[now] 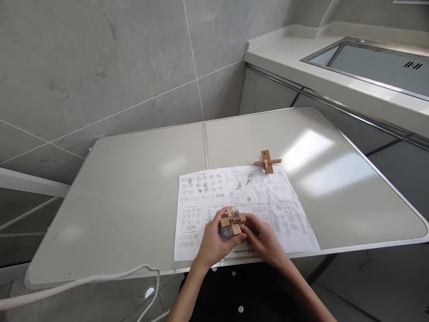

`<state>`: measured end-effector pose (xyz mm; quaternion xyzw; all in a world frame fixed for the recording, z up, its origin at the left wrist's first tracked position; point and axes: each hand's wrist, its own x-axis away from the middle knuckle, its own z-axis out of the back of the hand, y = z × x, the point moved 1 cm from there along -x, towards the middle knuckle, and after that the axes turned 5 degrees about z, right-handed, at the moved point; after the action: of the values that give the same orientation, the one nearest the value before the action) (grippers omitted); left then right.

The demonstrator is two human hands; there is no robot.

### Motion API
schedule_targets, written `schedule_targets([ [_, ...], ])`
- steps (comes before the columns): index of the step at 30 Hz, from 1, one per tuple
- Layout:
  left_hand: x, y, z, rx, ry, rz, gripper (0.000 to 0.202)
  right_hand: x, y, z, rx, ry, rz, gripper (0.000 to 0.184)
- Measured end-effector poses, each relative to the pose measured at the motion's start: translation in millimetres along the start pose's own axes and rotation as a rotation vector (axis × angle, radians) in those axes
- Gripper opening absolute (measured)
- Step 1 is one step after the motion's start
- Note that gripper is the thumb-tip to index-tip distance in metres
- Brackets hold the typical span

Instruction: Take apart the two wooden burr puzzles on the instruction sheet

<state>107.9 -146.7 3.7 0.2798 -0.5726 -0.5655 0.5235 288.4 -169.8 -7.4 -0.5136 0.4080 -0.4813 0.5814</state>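
Observation:
Both my hands meet over the near part of a printed instruction sheet [241,197]. Between them is a small wooden interlocking puzzle [233,219], a cross of pale bars with a dark mark on its top block. My left hand [214,241] curls round its left side, fingers closed on it. My right hand [264,239] pinches its right side. A second wooden cross puzzle [267,161], marked with a number, stands untouched at the sheet's far right corner.
The sheet lies on a grey folding table [134,197] with a centre seam. A white cable [83,281] runs along the near left edge. A counter with a steel sink [372,62] stands at the back right. Tiled wall behind.

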Motion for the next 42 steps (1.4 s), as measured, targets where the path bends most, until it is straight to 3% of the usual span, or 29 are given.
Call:
schedule_targets([
  [18,2.4,3.7,-5.5,-0.054,0.086,-0.007,0.074,-0.8,-0.2,1.7,-0.011,-0.028,0.046,0.026],
  [42,1.6,2.2,-3.7,-0.061,0.06,-0.062,0.071,-0.9,7.0,5.0,-0.12,0.083,0.068,0.026],
])
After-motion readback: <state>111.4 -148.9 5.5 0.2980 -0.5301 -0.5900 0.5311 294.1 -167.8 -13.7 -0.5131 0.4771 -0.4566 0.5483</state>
